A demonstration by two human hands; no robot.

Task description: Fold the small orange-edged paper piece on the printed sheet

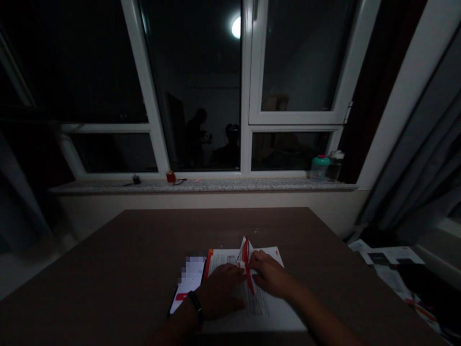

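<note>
A white printed paper with orange edging (284, 315) lies on the brown table (144, 254). On top of it stands a small folded paper piece (246, 250) with red-orange stripes, its pointed tip upward. My left hand (223, 290), with a dark band on the wrist, rests on the papers at the left of the folded piece, fingertips touching it. From the right, my right hand (268, 271) has its fingers bent and pressed on the folded piece. A lit phone (190, 278) lies left of the printed paper, partly behind my left arm.
A stone windowsill (223, 185) runs behind the table, with a red object (170, 176), a small dark item (136, 179) and a green-lidded container (320, 168). Papers (392, 259) lie beyond the table's right edge. Grey curtains (414, 158) hang at the right.
</note>
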